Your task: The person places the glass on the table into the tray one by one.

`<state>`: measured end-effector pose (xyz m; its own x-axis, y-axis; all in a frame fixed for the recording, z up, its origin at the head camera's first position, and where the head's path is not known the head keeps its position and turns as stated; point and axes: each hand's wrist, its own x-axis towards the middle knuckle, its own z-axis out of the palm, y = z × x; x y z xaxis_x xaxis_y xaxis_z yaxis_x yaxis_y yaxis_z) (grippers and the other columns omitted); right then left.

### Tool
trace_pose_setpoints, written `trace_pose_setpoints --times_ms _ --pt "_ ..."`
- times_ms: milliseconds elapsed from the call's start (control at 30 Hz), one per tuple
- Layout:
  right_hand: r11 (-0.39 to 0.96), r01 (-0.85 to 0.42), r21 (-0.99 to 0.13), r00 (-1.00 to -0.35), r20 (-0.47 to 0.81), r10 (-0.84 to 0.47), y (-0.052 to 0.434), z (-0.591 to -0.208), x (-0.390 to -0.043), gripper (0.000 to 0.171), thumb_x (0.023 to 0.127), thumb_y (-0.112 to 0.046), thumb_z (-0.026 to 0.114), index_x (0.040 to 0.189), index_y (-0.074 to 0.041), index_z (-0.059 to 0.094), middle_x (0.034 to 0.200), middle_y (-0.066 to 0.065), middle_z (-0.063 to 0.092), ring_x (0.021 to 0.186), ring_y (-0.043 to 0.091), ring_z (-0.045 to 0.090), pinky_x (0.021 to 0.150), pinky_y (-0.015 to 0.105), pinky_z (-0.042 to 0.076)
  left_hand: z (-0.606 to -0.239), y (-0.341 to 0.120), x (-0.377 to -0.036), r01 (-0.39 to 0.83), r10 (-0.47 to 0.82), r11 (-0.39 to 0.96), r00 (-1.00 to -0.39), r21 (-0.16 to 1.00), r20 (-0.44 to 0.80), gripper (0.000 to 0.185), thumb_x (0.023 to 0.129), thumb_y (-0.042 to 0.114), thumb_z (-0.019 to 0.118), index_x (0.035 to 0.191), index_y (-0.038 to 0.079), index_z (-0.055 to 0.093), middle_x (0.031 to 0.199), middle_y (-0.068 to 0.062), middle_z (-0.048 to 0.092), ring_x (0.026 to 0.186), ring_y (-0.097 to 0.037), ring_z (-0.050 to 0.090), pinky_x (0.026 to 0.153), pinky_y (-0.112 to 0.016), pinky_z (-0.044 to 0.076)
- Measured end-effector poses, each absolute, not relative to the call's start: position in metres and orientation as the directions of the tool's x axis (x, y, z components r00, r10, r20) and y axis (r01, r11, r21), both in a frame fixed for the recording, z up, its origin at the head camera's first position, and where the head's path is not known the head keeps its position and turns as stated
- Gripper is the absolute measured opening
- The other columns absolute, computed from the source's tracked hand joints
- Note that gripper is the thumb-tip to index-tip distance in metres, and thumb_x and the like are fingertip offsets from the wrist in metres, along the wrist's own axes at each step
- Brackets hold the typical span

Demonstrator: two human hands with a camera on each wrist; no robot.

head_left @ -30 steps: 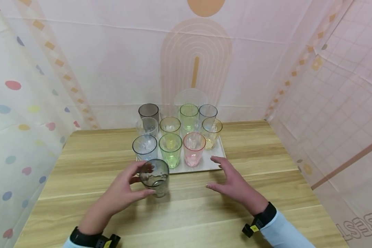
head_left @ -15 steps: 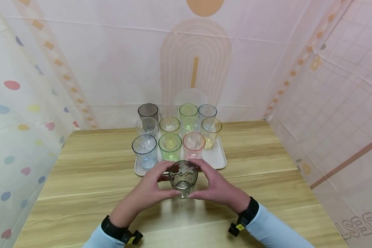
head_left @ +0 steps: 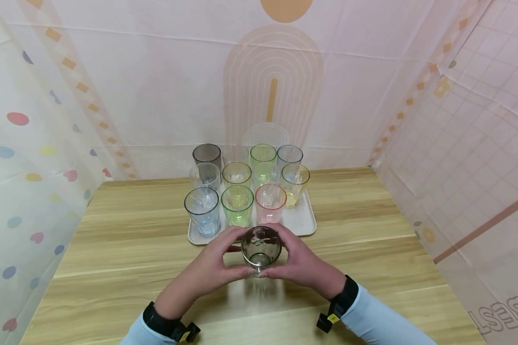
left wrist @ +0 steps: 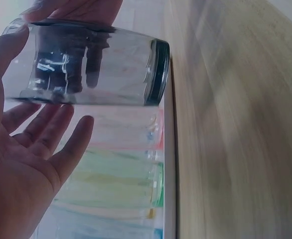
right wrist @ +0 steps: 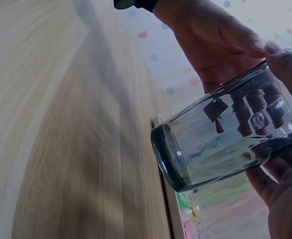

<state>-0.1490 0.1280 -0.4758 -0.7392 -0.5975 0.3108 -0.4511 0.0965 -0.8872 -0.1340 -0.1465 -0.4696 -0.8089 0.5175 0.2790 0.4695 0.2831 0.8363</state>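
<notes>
Both hands hold a smoky grey drinking glass (head_left: 261, 245) between them, in front of the tray. My left hand (head_left: 217, 258) grips its left side and my right hand (head_left: 300, 254) its right side, thumbs on the near side. In the left wrist view the glass (left wrist: 121, 64) shows its thick dark base toward the wooden tabletop, with fingers close to the rim. The right wrist view has the same glass (right wrist: 210, 132) slanted, its base over the table and the fingers of the other hand (right wrist: 220, 45) seen through the wall.
A white tray (head_left: 302, 223) behind the hands bears several coloured glasses. Its front row has a blue glass (head_left: 203, 211), a green glass (head_left: 237, 203) and a pink glass (head_left: 270, 201). A printed cloth (head_left: 164, 96) hangs behind the wooden table (head_left: 125, 239).
The left hand has carried the grey glass rightward to the middle. The right hand, earlier apart from it, has moved left and taken hold. Lately the glass has tilted slightly.
</notes>
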Motion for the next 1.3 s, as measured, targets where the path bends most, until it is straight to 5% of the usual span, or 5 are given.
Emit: trace_pose_setpoints --times_ms 167,400,633,967,1300 --pt "0.148 -0.416 -0.897 -0.789 0.276 -0.549 0.138 -0.474 -0.148 0.098 0.079 -0.013 0.102 0.161 -0.026 0.049 0.155 0.002 0.061 0.14 0.03 0.061 0.12 0.05 0.051 -0.471 -0.164 -0.132 0.515 0.482 0.394 -0.821 0.762 0.306 0.087 0.089 0.024 0.097 0.162 0.018 0.052 0.153 -0.004 0.062 0.141 -0.024 0.059 0.111 -0.048 0.059" --pt "0.236 -0.366 -0.9 -0.863 0.234 -0.447 0.165 -0.477 -0.146 0.101 0.076 -0.012 0.104 0.16 -0.027 0.05 0.155 -0.002 0.061 0.143 0.025 0.059 0.119 0.051 0.051 -0.481 -0.206 -0.126 0.471 0.375 0.634 -0.881 0.614 0.288 0.086 0.089 0.035 0.096 0.16 0.01 0.054 0.156 -0.013 0.06 0.141 -0.035 0.06 0.113 -0.059 0.054" --pt "0.281 -0.317 -0.906 -0.909 0.206 -0.362 0.191 -0.482 -0.143 0.099 0.078 -0.014 0.102 0.161 -0.024 0.05 0.154 0.007 0.063 0.143 0.031 0.06 0.12 0.054 0.05 -0.491 -0.246 -0.124 0.381 0.285 0.772 -0.923 0.509 0.259 0.086 0.092 0.043 0.092 0.158 0.003 0.054 0.154 -0.024 0.059 0.142 -0.049 0.056 0.115 -0.071 0.046" --pt "0.307 -0.322 -0.896 -0.925 0.228 -0.303 0.208 -0.484 -0.151 0.098 0.081 -0.012 0.1 0.163 -0.017 0.047 0.154 0.011 0.063 0.143 0.033 0.059 0.123 0.055 0.045 -0.494 -0.263 -0.126 0.317 0.242 0.821 -0.947 0.475 0.213 0.093 0.093 0.055 0.088 0.16 0.002 0.049 0.155 -0.027 0.055 0.141 -0.053 0.053 0.113 -0.074 0.044" --pt "0.225 -0.247 -0.942 -0.956 0.199 -0.216 0.206 -0.483 -0.195 0.087 0.092 -0.006 0.092 0.163 -0.008 0.043 0.157 0.019 0.058 0.148 0.035 0.053 0.127 0.06 0.038 -0.494 -0.261 -0.128 0.31 0.247 0.823 -0.95 0.476 0.192 0.093 0.094 0.055 0.086 0.16 0.001 0.048 0.156 -0.03 0.054 0.143 -0.054 0.05 0.116 -0.074 0.042"
